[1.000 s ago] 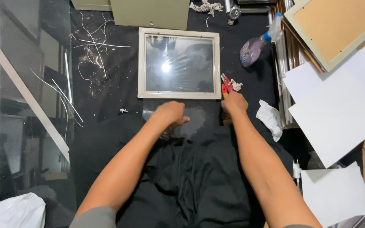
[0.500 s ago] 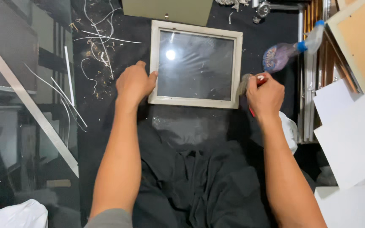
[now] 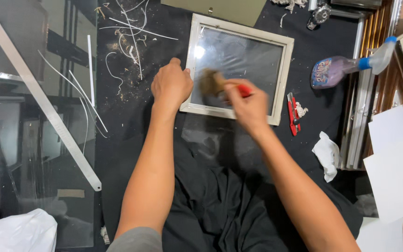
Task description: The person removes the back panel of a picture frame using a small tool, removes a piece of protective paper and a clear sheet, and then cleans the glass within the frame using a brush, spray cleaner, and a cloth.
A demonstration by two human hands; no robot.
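Head view showed a change from half a second earlier: your left hand [image 3: 171,86] was still pressed on the left rail of the white picture frame [image 3: 237,69], fingers curled down against the wood, while your right hand [image 3: 248,105] had left the frame's lower right corner and moved over the glass. Your right hand was closed around a brush [image 3: 215,83] with a red handle, bristles over the left half of the glass pane. The red utility knife [image 3: 293,113], previously under that hand, lay exposed on the black cloth [image 3: 131,140] just right of the frame.

Hidden or unclear items, left to right:
- A glass sheet [image 3: 43,121] at far left was cut off by the picture's edge; a long metal ruler [image 3: 38,98] lay diagonally across it.
- A white plastic bag [image 3: 17,233] was cut off at the lower left corner.
- White offcut strips and shavings [image 3: 127,32] lay scattered above your left hand.
- The brush bristles and your right hand were motion-blurred; whether the bristles touched the glass could not be told.
- An olive board [image 3: 220,8] was cut off by the top edge.

Packages, further right:
- A crumpled white tissue [image 3: 326,154] lay below the knife.
- A spray bottle [image 3: 346,67] of purple liquid, with a coloured label, blue collar and white trigger, lay on its side near the right.
- White sheets [image 3: 395,168] were stacked at the right edge.
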